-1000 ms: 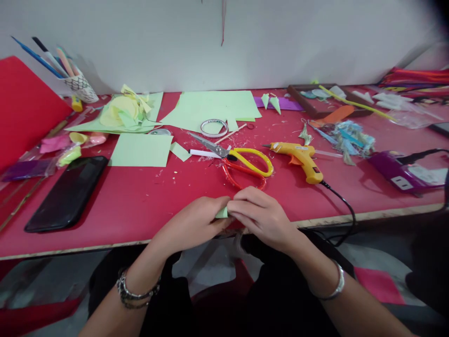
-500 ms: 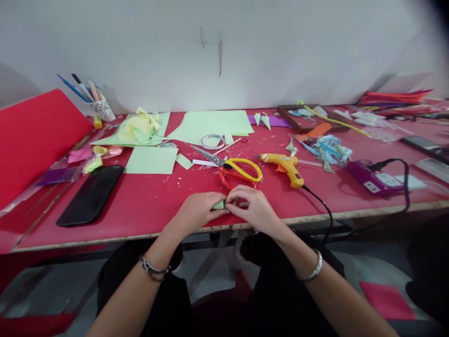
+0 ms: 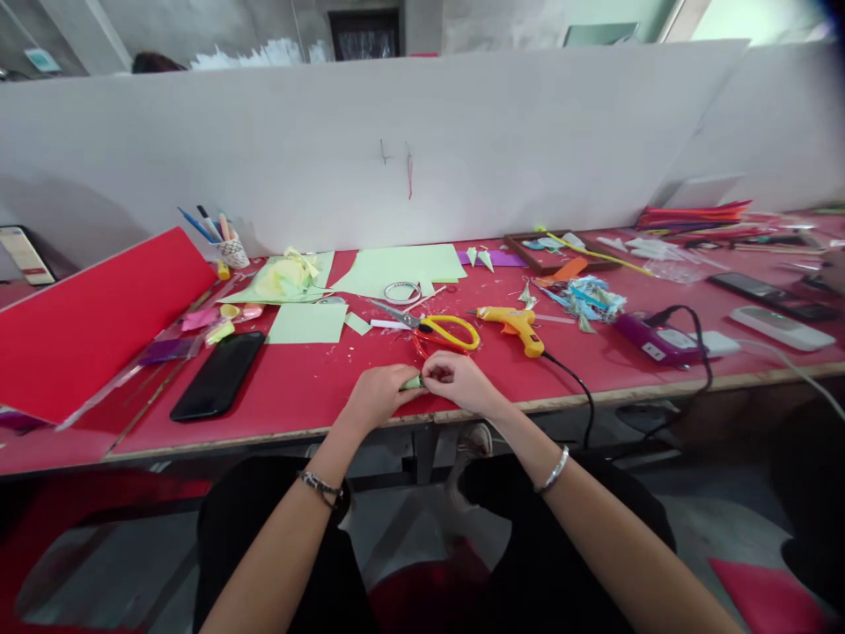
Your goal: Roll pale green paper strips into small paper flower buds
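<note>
Near the table's front edge, my left hand (image 3: 381,393) is closed on a small piece of green paper (image 3: 412,383) that looks rolled or folded. Thumb and forefinger of my right hand (image 3: 459,380) pinch at the paper's right end; what exactly they grip there is too small to make out. Just beyond my hands lie scissors (image 3: 429,328) with one yellow and one red handle. A yellow glue gun (image 3: 515,324) rests to their right, its black cord running over the edge. Behind the scissors are a roll of tape (image 3: 402,291) and a white stick (image 3: 389,325).
Green paper sheets (image 3: 307,323) and a black phone (image 3: 217,376) lie to the left, beside a tilted red board (image 3: 106,308). Blue tassels (image 3: 598,298), a purple power socket (image 3: 660,339) and a wooden tray (image 3: 561,255) are at right. A white partition (image 3: 297,158) stands behind.
The head view has tilted up, so the room above the partition now shows. My hands stay together at the green paper with little visible movement.
</note>
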`<act>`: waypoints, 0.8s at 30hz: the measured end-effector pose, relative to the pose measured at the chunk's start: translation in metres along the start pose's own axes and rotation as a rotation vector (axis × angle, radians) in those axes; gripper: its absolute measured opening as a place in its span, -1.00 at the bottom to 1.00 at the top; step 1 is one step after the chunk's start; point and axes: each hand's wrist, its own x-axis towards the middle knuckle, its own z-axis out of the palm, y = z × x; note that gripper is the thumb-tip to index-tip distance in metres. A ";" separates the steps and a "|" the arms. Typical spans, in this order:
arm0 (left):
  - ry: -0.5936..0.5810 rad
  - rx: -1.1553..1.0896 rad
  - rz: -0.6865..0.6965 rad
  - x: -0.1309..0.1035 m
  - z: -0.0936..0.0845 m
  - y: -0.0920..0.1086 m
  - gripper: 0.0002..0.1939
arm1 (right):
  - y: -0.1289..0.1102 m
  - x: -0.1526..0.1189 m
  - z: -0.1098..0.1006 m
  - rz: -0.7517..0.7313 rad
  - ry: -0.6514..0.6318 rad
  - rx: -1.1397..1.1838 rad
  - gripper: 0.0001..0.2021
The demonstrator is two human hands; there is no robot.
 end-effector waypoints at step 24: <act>0.005 0.025 -0.018 0.005 0.001 -0.004 -0.58 | 0.009 0.000 0.006 0.034 -0.003 0.105 -0.88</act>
